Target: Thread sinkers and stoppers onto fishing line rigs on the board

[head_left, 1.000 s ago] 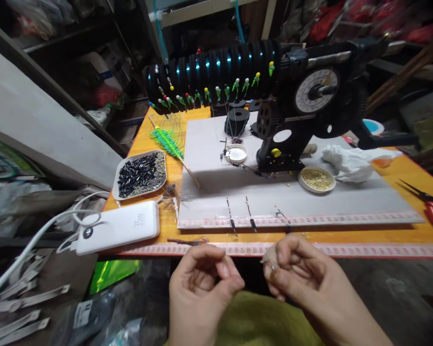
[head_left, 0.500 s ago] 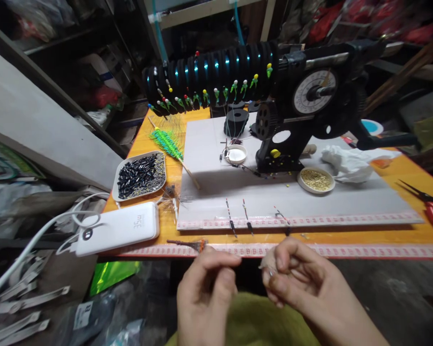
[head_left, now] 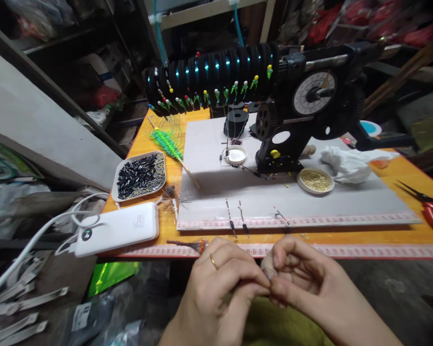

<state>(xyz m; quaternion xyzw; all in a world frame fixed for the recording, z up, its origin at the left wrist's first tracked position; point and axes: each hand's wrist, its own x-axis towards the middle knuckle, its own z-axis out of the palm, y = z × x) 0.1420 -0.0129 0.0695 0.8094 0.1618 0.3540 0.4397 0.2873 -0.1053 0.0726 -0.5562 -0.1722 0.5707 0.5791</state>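
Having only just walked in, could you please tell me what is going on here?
A person's left hand and right hand meet at the near edge of the orange table, the right apparently pinching something too small to make out. Beyond, three beaded pieces lie at the white board's front edge, before a black machine with a dial.

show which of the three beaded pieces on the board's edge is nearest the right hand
The rightmost beaded piece, just beyond the right hand; the other two lie farther left.

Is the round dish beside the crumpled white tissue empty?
No, the dish holds gold pieces, spread right across it. I can't tell how deep.
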